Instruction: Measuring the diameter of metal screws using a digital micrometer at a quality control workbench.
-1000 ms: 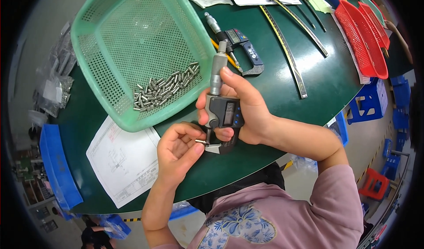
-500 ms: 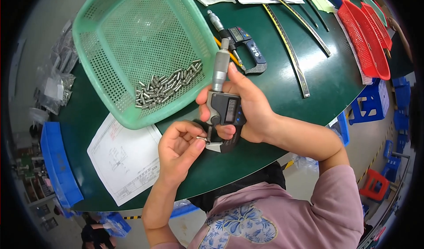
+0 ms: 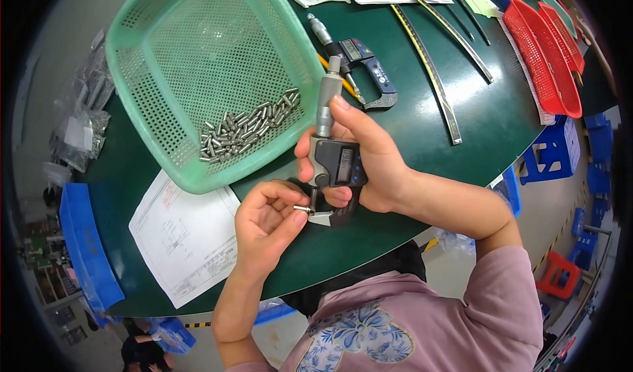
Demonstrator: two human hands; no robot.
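A digital micrometer (image 3: 335, 161) is gripped in my right hand (image 3: 374, 151), its thimble pointing away from me and its jaw opening toward my left hand. The thumb of that hand lies along the thimble. My left hand (image 3: 267, 221) pinches a small metal pin (image 3: 301, 208) between thumb and fingertips, with one end of the pin at the micrometer's jaw. Whether both jaw faces touch the pin is too small to tell. Beyond my hands, many similar metal pins (image 3: 247, 126) lie heaped in the near part of a green perforated basket (image 3: 214, 182).
A second micrometer (image 3: 369, 75) lies right of the basket on the green table (image 3: 455, 167). Under the basket's near edge is a drawing sheet (image 3: 188, 240). Farther right are a steel rule (image 3: 432, 75), a caliper (image 3: 455, 32) and red baskets (image 3: 541, 55). A blue bin (image 3: 89, 247) stands left.
My right thumb has shifted slightly along the thimble. The pin shows a little more clearly between the left fingertips; both hands stay nearly in place.
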